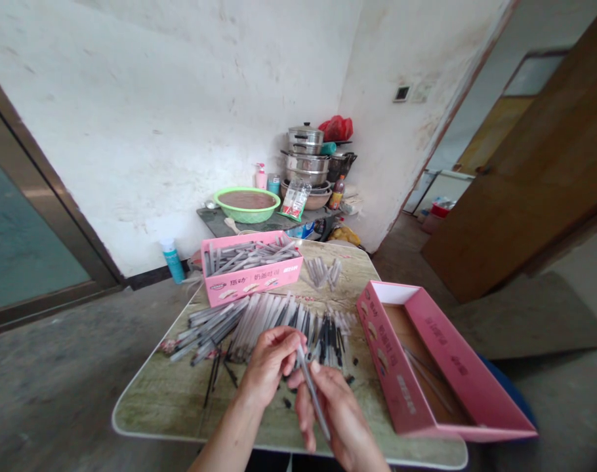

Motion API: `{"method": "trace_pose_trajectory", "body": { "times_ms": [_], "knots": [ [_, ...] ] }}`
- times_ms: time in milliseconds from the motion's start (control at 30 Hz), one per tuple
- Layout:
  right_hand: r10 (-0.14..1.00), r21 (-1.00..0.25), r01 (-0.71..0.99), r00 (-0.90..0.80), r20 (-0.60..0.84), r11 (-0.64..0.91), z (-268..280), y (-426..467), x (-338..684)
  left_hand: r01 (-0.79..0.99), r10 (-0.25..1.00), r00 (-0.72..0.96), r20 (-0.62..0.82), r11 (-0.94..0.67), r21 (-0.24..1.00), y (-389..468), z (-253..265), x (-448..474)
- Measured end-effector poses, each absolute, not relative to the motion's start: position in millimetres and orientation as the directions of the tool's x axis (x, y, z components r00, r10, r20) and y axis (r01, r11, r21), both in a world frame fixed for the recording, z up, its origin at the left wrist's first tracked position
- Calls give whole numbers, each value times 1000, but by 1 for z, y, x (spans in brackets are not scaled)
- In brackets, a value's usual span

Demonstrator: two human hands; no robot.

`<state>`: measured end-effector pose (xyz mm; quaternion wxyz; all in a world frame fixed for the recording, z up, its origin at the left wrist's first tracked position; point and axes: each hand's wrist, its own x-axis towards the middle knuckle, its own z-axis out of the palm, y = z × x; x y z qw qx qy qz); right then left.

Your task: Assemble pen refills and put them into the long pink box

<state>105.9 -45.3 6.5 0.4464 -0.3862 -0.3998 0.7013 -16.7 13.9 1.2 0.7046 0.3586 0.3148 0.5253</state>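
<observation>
A slim grey pen [312, 388] slants between my two hands above the table. My left hand [273, 360] pinches its upper end between thumb and fingers. Around the barrel, my right hand [330, 400] has thumb and fingers closed, with the lower end sticking out toward me. Just beyond my hands lie a row of clear pen barrels [259, 321] and several black pen parts [332, 337]. Dark filled pens [212, 328] are heaped at the left. A pink box [254, 285] full of pens stands behind them.
A second pink box [394, 367], with a few thin sticks inside, sits at the table's [155, 406] right edge. Clear caps [323, 272] lie toward the back. Beyond, a low stand holds a green basin [249, 213] and stacked steel pots [306, 164]. A brown door [525, 170] is at right.
</observation>
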Motion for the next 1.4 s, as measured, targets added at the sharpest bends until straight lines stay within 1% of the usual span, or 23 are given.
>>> {"method": "trace_pose_trajectory", "body": {
  "times_ms": [100, 167, 200, 267, 367, 433, 500, 533, 600, 667, 700, 767, 833, 900, 933, 1000, 1067, 1133, 1167, 1233, 1300, 1367, 1400],
  "knots": [
    [931, -850, -424, -314, -186, -313, 4, -49, 107, -508, 960, 272, -68, 203, 837, 13, 3, -16],
    [950, -901, -354, -269, -160, -252, 4, -52, 107, -511, 965, 252, -75, 198, 837, 12, 4, -15],
    [966, -947, -263, -225, -124, -183, 4, -53, 108, -512, 970, 229, -78, 188, 838, 11, 5, -13],
    [993, -999, 38, -118, 11, 16, 6, -54, 109, -509, 983, 166, -83, 158, 846, 8, 7, -10],
    [969, -841, 497, -1, 247, 215, 6, -54, 111, -489, 993, 65, -99, 118, 864, 3, 9, -5],
    [949, -761, 611, 49, 313, 219, 5, -53, 111, -459, 994, -4, -107, 93, 884, 1, 11, -3],
    [961, -820, 543, 81, 263, 179, 5, -52, 110, -439, 995, -34, -91, 67, 896, 2, 14, -3],
    [980, -890, 433, 64, 187, 142, 6, -51, 109, -436, 997, -6, -76, 66, 898, 3, 15, -5],
    [999, -994, 110, -52, 0, 5, 10, -51, 106, -444, 993, 104, -50, 92, 891, 7, 17, -9],
    [969, -973, -172, -216, -115, -154, 14, -52, 103, -438, 976, 214, -49, 141, 888, 10, 19, -13],
    [954, -946, -251, -267, -137, -206, 16, -53, 103, -430, 969, 242, -54, 157, 889, 10, 19, -14],
    [950, -930, -288, -274, -147, -227, 18, -54, 103, -415, 967, 248, -63, 165, 895, 9, 19, -14],
    [973, -975, -171, -206, -107, -143, 19, -55, 105, -414, 974, 219, -56, 144, 899, 5, 18, -10],
    [994, -994, 104, -109, 16, 28, 18, -54, 110, -421, 983, 176, -44, 115, 900, 3, 18, -7],
    [992, -956, 270, -72, 99, 115, 16, -54, 112, -422, 988, 149, -45, 105, 900, 3, 18, -6],
    [969, -803, 555, -25, 247, 219, 8, -55, 115, -421, 998, 31, -53, 61, 905, 9, 20, -10],
    [947, -667, 705, -22, 321, 242, -3, -58, 117, -414, 986, -162, -35, -36, 910, 20, 24, -18],
    [939, -622, 749, -2, 344, 229, -9, -63, 121, -391, 957, -290, 21, -139, 910, 31, 28, -26],
    [936, -624, 752, 27, 350, 212, -8, -66, 125, -381, 963, -268, 40, -144, 913, 35, 30, -28],
    [916, -629, 764, 138, 377, 144, 5, -67, 142, -366, 990, -136, 44, -92, 926, 40, 28, -23],
    [863, -575, 817, 263, 431, 37, 27, -64, 169, -325, 1000, 24, 15, -6, 946, 42, 18, -10],
    [798, -445, 883, 371, 475, -146, 51, -54, 203, -240, 991, 132, -19, 51, 970, 45, 3, 10],
    [785, -354, 893, 423, 452, -277, 61, -49, 220, -178, 986, 162, -32, 61, 982, 47, -6, 21]
  ]
}}
